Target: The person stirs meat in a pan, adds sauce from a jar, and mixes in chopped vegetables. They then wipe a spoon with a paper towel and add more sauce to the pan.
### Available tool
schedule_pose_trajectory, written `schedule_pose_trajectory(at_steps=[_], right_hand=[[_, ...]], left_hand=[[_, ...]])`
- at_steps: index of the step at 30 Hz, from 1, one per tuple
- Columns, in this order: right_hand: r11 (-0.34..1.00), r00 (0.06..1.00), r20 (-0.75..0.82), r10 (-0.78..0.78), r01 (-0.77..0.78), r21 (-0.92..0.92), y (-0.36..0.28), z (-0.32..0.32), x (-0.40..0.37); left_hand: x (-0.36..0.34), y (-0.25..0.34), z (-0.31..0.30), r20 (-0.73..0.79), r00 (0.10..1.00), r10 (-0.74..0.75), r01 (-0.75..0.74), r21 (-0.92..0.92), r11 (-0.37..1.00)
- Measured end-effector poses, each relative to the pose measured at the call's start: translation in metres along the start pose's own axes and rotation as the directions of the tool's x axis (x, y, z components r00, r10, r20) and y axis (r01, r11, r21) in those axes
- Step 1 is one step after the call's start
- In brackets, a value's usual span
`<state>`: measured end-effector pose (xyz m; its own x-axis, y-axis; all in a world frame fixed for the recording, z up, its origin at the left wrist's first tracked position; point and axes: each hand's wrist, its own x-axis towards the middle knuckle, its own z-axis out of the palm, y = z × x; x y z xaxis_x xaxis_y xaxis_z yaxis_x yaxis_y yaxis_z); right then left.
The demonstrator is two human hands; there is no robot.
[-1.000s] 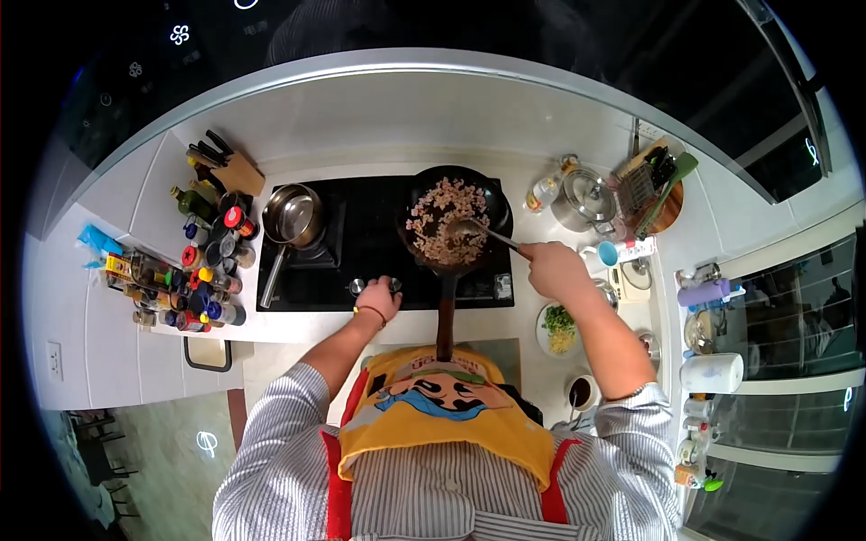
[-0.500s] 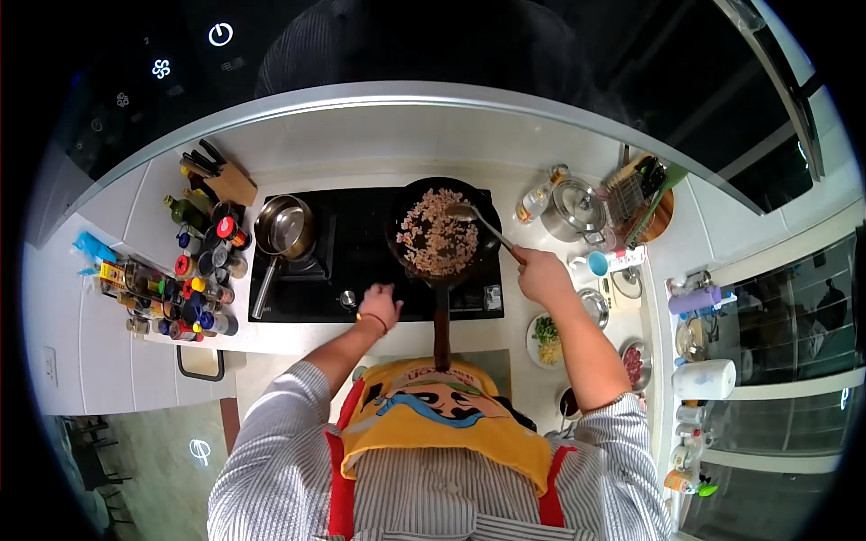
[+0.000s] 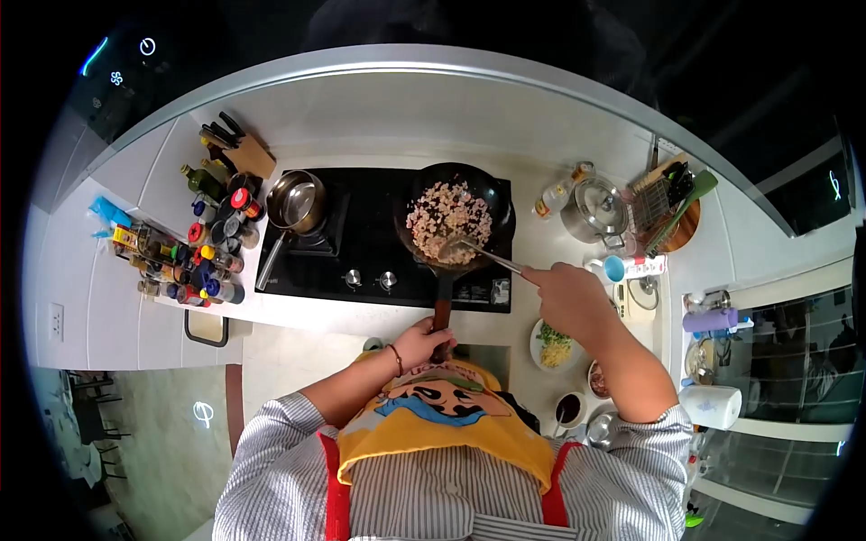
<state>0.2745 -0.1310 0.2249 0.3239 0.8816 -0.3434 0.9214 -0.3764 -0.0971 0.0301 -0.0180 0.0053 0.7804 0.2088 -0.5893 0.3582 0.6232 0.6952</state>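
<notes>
A black wok [image 3: 498,203] with chopped, pinkish-brown food [image 3: 449,216] stands on the right side of the black cooktop [image 3: 368,242]. My left hand [image 3: 422,344] is closed around the wok's wooden handle [image 3: 442,311], close to the apron. With my right hand [image 3: 570,299] I grip a metal spatula [image 3: 492,256], whose head lies in the food at the wok's lower edge. A plate [image 3: 545,361] of chopped green and yellow pieces sits right of the apron, below my right hand.
On the left burner is a small steel saucepan [image 3: 296,202]. Bottles and jars [image 3: 203,257] crowd the left counter beside a knife block [image 3: 252,158]. Right of the cooktop stand a lidded steel pot [image 3: 595,209], a blue cup [image 3: 613,268] and a bowl of dark liquid [image 3: 570,410].
My left hand has moved from above the cooktop's front edge to the wok handle and closed on it. The spatula head has gone from the wok's upper right to its lower part.
</notes>
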Motion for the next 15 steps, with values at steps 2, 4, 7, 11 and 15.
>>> schedule_pose_trajectory(at_steps=[2,4,7,11,15], right_hand=[[0.999,0.999,-0.024,-0.021,0.02,-0.034,0.001,0.027,0.02],[1.0,0.993,-0.113,0.017,-0.017,0.0,0.003,0.041,0.03],[0.991,0.971,-0.203,0.127,-0.118,0.055,-0.007,0.041,0.049],[0.941,0.936,-0.221,0.274,-0.213,0.264,-0.017,0.103,0.098],[0.94,0.956,-0.198,0.215,-0.148,0.308,-0.055,0.097,0.073]], left_hand=[[-0.006,0.001,-0.003,0.023,1.0,0.007,-0.008,0.054,0.999],[-0.01,0.007,-0.008,0.059,0.998,0.017,-0.024,0.12,0.993],[-0.011,0.011,-0.022,0.164,0.983,0.081,-0.131,0.328,0.935],[-0.021,0.038,-0.029,0.219,0.975,-0.041,-0.06,0.436,0.898],[-0.021,0.043,-0.041,0.243,0.963,-0.113,0.02,0.354,0.935]])
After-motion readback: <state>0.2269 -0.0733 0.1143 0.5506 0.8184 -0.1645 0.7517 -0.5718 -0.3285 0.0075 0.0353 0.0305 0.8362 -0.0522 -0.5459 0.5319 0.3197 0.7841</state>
